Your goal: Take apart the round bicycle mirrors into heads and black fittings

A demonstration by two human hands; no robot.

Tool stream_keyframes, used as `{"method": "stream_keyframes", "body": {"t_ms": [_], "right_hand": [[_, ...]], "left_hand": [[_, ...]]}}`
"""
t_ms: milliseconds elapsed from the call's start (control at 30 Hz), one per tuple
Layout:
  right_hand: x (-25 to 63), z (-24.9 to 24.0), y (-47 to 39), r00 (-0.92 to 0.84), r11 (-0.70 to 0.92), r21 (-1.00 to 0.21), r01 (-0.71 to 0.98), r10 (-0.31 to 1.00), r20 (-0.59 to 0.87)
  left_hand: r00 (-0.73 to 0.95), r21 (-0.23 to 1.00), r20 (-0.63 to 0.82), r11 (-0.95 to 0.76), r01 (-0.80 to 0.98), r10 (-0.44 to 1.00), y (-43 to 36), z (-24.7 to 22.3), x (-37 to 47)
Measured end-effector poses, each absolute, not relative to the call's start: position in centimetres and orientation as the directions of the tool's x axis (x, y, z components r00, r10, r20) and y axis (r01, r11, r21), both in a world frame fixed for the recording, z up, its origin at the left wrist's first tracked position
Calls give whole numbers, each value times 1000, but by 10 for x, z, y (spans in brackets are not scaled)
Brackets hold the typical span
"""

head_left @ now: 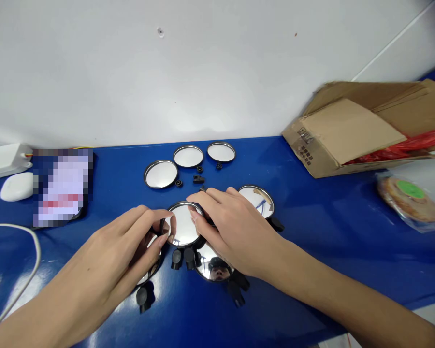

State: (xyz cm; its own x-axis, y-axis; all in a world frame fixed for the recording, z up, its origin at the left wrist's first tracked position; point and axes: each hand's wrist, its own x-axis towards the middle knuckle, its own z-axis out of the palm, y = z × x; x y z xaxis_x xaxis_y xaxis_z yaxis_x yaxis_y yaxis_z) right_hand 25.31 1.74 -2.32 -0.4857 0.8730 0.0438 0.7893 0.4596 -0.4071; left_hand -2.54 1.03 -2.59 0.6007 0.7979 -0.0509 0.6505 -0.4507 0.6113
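My left hand (pixel 125 246) pinches the left rim of a round black-rimmed mirror (pixel 186 227). On the same mirror's right rim, the thumb and fingers of my right hand (pixel 235 222) are closed. Two black knobs (pixel 183 259) show at its lower edge. Beneath my left hand lies another mirror, mostly hidden, with a black knob (pixel 143 297) below it. A further mirror (pixel 213 263) lies under my right hand, black clamp pieces (pixel 238 290) beside it. Behind my right hand is one more mirror (pixel 257 200).
Three mirrors (pixel 161 174) lie at the back of the blue table (pixel 311 208) near small black parts (pixel 198 179). An open cardboard box (pixel 348 130) and a wrapped pastry (pixel 409 200) are right. A phone (pixel 63 186), white case (pixel 19 187) and cable (pixel 36 246) are left.
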Motion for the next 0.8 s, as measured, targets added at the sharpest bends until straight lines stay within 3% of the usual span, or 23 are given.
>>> {"method": "stream_keyframes", "body": {"t_ms": [800], "right_hand": [[254,-23,17,-489,474,-399,785,869,69]], "left_hand": [[603,611,-45,-456,647,796,11,-27,-26]]}}
